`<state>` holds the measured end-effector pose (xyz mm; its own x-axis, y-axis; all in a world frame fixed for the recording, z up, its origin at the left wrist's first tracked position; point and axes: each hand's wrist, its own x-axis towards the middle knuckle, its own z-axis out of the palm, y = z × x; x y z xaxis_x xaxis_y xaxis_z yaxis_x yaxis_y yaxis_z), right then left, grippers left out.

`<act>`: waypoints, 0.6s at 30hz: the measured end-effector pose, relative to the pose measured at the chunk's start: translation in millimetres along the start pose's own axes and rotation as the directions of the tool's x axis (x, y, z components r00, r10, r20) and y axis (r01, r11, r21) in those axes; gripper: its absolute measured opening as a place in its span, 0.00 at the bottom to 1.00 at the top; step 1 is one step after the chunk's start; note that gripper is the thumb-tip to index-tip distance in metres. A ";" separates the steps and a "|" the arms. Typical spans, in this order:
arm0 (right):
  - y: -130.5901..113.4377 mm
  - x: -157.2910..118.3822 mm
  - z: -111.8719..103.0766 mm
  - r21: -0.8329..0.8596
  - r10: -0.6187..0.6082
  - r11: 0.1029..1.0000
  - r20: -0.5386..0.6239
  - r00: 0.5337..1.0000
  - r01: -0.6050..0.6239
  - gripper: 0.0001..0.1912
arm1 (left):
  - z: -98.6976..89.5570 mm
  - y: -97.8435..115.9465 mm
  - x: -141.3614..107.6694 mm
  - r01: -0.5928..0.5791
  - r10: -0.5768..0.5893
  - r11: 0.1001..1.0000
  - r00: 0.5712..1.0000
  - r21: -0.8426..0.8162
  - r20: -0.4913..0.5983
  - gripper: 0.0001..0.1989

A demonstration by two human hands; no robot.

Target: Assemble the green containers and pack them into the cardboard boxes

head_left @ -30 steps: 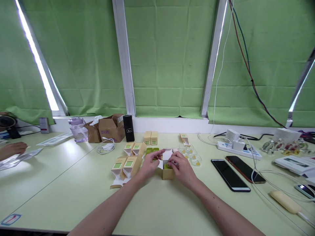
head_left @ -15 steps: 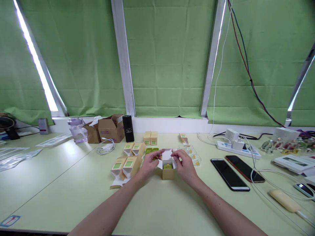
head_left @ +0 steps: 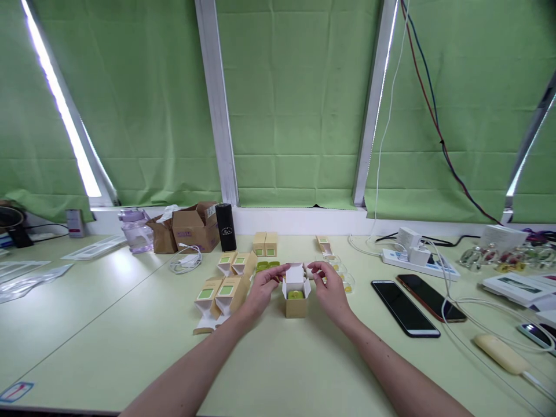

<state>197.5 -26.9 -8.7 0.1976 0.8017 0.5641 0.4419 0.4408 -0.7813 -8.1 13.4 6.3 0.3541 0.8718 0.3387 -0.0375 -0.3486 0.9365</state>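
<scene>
Box (head_left: 296, 308) between left fingers (head_left: 276, 271), pinch unclear, and right fingers (head_left: 320, 267), slightly spread.

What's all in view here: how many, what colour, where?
Open box: 1, tan and white, centre
Green item: 1, green, inside that box
Labelled boxes: 4, tan, left of centre
Rear boxes: 2, tan, back centre
Lone carton: 1, tan, back centre
Green pieces: at least 2, green, centre
Clear containers: several, clear and yellow, centre right
Cardboard box: 1, brown, back left
Tall container: 1, black, beside cardboard box
Bottle: 1, clear purple, back left
Phones: at least 2, dark, right
Power strip: 1, white and blue, back right
Cables: several, mixed colours, mostly right
Table: 1, pale green, underneath
Curtains: several, green, background
Left hand: 1, bare, left of open box
Right hand: 1, bare, right of open box
</scene>
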 end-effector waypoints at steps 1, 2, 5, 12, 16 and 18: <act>0.1 -0.1 0.2 -0.001 0.004 1.000 0.002 1.000 -0.004 0.13 | 0.1 -0.4 0.2 0.000 0.000 1.000 1.000 0.001 0.003 0.26; 0.2 -0.1 0.3 -0.002 0.009 1.000 0.004 1.000 -0.009 0.13 | 0.3 -0.9 0.3 -0.001 0.001 1.000 1.000 0.003 0.005 0.26; 0.5 -0.2 0.6 0.000 0.025 1.000 0.002 1.000 -0.025 0.13 | 1.1 -2.5 0.3 -0.014 0.014 1.000 1.000 0.017 0.010 0.24; 0.5 -1.0 1.1 0.028 0.073 0.997 -0.004 0.997 -0.073 0.14 | 5.9 -0.9 -3.3 -0.036 0.036 0.999 0.999 -0.006 0.027 0.20; -0.2 -1.7 1.2 0.043 0.079 0.996 0.015 0.997 -0.079 0.15 | 9.1 2.2 -5.6 -0.023 0.023 1.000 0.999 -0.004 0.028 0.20; -0.9 -2.2 1.5 0.048 0.079 0.996 0.027 0.997 -0.080 0.16 | 10.6 3.3 -6.7 -0.030 0.030 1.000 0.999 -0.001 0.025 0.20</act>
<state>195.3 -28.4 -9.6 0.2081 0.8444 0.4936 0.3825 0.3942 -0.8356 -0.8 2.8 6.1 0.3762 0.8521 0.3640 -0.0489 -0.3740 0.9261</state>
